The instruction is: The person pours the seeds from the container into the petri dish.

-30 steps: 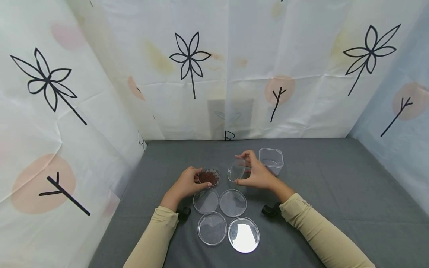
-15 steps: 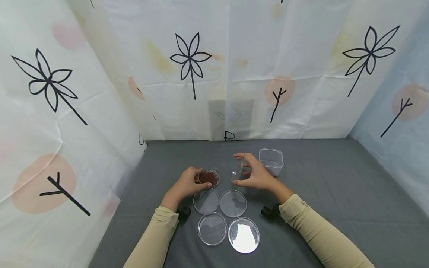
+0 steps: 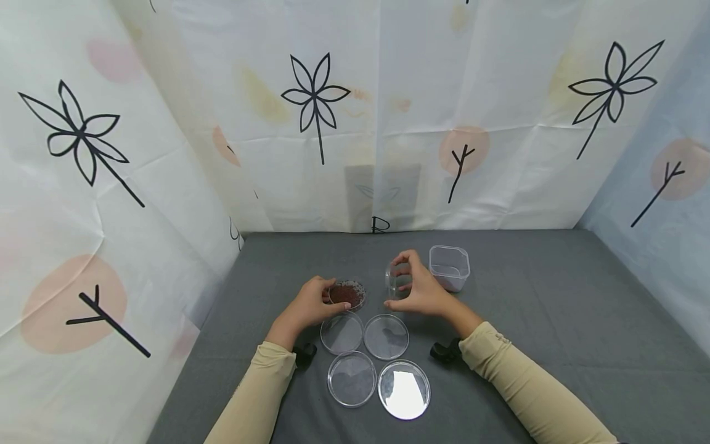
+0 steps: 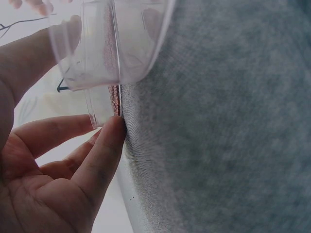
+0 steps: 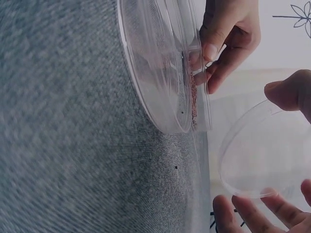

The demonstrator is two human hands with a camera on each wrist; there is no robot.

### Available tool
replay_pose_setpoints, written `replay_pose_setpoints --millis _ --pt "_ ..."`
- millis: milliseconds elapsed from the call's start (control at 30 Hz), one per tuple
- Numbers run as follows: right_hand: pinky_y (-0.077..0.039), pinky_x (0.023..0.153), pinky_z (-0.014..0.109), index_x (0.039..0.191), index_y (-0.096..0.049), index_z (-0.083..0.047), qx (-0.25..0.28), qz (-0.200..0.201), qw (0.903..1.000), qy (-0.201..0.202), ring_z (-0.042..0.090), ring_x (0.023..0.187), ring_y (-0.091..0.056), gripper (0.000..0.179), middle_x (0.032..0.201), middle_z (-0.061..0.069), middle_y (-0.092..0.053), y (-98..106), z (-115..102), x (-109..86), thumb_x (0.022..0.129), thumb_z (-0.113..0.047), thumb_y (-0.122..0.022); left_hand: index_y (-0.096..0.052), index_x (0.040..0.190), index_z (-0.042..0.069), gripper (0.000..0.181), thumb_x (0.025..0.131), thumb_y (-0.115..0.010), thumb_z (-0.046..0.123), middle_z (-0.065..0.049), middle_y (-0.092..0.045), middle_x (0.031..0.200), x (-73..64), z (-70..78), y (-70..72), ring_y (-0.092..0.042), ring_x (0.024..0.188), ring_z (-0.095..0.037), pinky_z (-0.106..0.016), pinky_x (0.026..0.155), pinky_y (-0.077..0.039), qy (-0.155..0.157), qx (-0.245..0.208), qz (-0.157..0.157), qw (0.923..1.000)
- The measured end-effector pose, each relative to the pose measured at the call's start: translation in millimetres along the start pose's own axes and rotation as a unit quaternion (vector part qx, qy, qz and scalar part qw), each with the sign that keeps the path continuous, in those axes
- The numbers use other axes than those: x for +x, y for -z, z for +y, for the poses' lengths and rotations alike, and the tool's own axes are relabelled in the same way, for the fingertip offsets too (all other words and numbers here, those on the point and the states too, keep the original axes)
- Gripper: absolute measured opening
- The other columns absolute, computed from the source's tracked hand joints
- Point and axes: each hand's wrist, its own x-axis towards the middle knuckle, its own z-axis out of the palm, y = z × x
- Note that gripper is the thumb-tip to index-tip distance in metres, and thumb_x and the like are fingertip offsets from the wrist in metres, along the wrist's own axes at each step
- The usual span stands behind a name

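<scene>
My left hand (image 3: 310,302) grips a clear petri dish (image 3: 355,301) of reddish-brown granules (image 3: 345,293) by its sides, on the grey cloth. In the left wrist view the granules (image 4: 115,99) form a thin layer, and fingertips (image 4: 116,125) press at the dish's wall. To the right, my right hand (image 3: 424,290) holds a second, empty petri dish (image 3: 389,281) between thumb and fingers, tipped up nearly on edge. The right wrist view shows this dish (image 5: 262,150) raised above the cloth, thumb at one side of its rim and fingers at the other.
Several empty petri dishes, among them one (image 3: 341,333) behind another (image 3: 352,378) and a shiny one (image 3: 403,390), lie in front of the hands. A clear rectangular tub (image 3: 449,264) stands behind my right hand. Patterned curtains (image 3: 383,111) border the grey table (image 3: 527,296).
My right hand has turned the empty petri dish from facing the head camera to nearly edge-on. The left hand and the granule dish have stayed in place.
</scene>
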Motion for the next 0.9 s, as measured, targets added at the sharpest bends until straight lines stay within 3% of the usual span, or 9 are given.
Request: replay_pose_setpoints --millis 233,500,667,900 --pt "-0.062 0.093 0.049 0.147 -0.049 -0.012 -0.040 -0.002 0.9991 0.013 0.038 0.130 -0.059 0.084 0.150 0.013 -0.051 -0.5 -1.3 0.7 0.078 -0.017 -0.096 -0.057 0.149 -0.005 0.075 0.091 -0.086 0.032 -0.021 -0.063 0.125 -0.4 1.7 0.3 -0.067 0.112 -0.034 -0.050 0.095 -0.060 0.006 -0.006 -0.003 1.0000" --pt "-0.062 0.094 0.044 0.147 -0.057 -0.014 -0.068 -0.005 0.9975 0.020 0.036 0.128 -0.061 0.081 0.146 0.011 -0.058 -5.3 -2.4 5.9 0.078 -0.025 -0.098 -0.057 0.149 -0.005 0.074 0.092 -0.086 0.033 -0.020 -0.064 0.124 -0.5 2.8 1.9 -0.067 0.114 -0.035 -0.051 0.097 -0.059 0.012 -0.012 0.000 0.9999" --pt "-0.062 0.095 0.043 0.147 -0.058 -0.011 -0.092 -0.035 0.9950 0.017 0.035 0.128 -0.061 0.080 0.146 0.011 -0.059 -8.8 -5.8 12.1 0.079 -0.029 -0.096 -0.057 0.150 -0.004 0.074 0.093 -0.084 0.034 -0.020 -0.064 0.125 -0.8 1.7 1.8 -0.067 0.115 -0.035 -0.052 0.097 -0.059 0.014 -0.021 -0.003 0.9997" --pt "-0.060 0.098 0.044 0.145 -0.060 -0.007 -0.120 -0.070 0.9902 0.011 0.035 0.129 -0.062 0.077 0.145 0.011 -0.061 -15.4 -7.7 23.7 0.081 -0.031 -0.094 -0.055 0.151 -0.004 0.062 0.107 -0.065 0.037 -0.021 -0.065 0.129 1.7 -1.2 3.4 -0.067 0.115 -0.033 -0.052 0.097 -0.058 0.009 -0.029 -0.008 0.9995"
